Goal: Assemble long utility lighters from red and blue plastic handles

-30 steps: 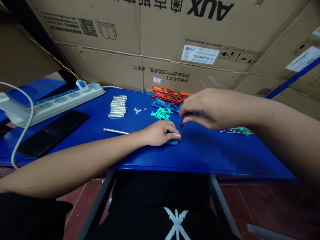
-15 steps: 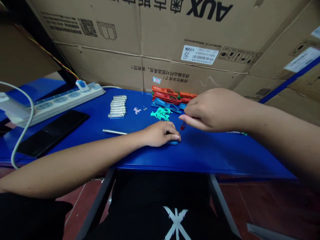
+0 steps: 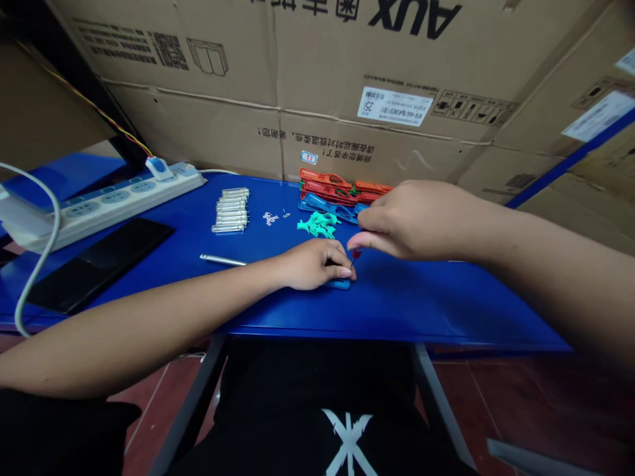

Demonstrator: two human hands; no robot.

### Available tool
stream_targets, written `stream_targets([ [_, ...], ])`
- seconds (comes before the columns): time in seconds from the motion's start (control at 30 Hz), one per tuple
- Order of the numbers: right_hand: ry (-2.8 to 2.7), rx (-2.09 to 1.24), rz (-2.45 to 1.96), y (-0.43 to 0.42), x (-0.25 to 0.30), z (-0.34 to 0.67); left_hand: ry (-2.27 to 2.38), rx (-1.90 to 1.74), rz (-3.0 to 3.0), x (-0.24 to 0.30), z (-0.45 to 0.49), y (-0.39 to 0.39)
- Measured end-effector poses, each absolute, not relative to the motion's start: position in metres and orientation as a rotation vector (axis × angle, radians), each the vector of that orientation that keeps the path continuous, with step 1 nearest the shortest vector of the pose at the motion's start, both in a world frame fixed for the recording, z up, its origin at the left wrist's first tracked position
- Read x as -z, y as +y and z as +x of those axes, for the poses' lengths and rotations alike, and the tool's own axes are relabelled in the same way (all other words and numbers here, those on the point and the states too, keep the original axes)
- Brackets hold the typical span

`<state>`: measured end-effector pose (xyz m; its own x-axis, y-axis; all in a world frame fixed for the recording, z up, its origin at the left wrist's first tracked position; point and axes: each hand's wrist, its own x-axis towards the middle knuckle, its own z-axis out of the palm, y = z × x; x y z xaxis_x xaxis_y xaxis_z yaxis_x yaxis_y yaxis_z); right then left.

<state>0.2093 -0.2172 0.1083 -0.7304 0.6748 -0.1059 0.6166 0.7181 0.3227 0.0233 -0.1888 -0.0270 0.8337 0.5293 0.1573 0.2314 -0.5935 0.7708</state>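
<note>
My left hand (image 3: 310, 264) rests on the blue tabletop, its fingers curled over a blue plastic piece (image 3: 340, 284) that is mostly hidden beneath them. Just above that piece, my right hand (image 3: 411, 221) pinches a small red-tipped tool (image 3: 356, 255), probably a little screwdriver, with its thin shaft pointing down towards the blue piece. Its upper end is hidden by my fingers. Beyond my hands lie stacked orange-red plastic pieces (image 3: 335, 188), blue plastic pieces (image 3: 327, 208) and a teal plastic cluster (image 3: 317, 226).
A row of several metal tubes (image 3: 231, 210), small white parts (image 3: 270, 218) and a metal rod (image 3: 221, 260) lie on the blue table (image 3: 421, 311). A power strip (image 3: 109, 198), a black phone (image 3: 99, 264) and a white cable sit left. Cardboard boxes (image 3: 307, 86) stand behind.
My right hand has moved slightly left and lower, bringing the red tool closer to the blue piece. Its forearm now hides the wired green parts at right. My left hand has barely moved.
</note>
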Motion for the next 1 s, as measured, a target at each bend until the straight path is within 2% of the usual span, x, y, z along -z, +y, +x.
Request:
stream_targets([
  [0.17, 2.620, -0.486, 1.212, -0.220, -0.108, 0.206, 0.548, -0.578, 2.183, 0.027, 0.023, -0.189],
  [0.4, 2.885, -0.092, 0.790, -0.216, -0.118, 0.219, 0.560, -0.562, 2.173, 0.029, 0.025, -0.188],
  [0.6, 2.692, -0.388, 1.043, -0.221, -0.109, 0.209, 0.522, -0.505, 2.166, 0.030, 0.026, -0.189],
  [0.8, 2.769, -0.154, 0.839, -0.221, -0.118, 0.213, 0.591, -0.521, 2.166, 0.031, 0.027, -0.189],
  [1.0, 2.565, -0.386, 1.101, -0.224, -0.105, 0.205, 0.569, -0.494, 2.171, 0.033, 0.028, -0.190],
])
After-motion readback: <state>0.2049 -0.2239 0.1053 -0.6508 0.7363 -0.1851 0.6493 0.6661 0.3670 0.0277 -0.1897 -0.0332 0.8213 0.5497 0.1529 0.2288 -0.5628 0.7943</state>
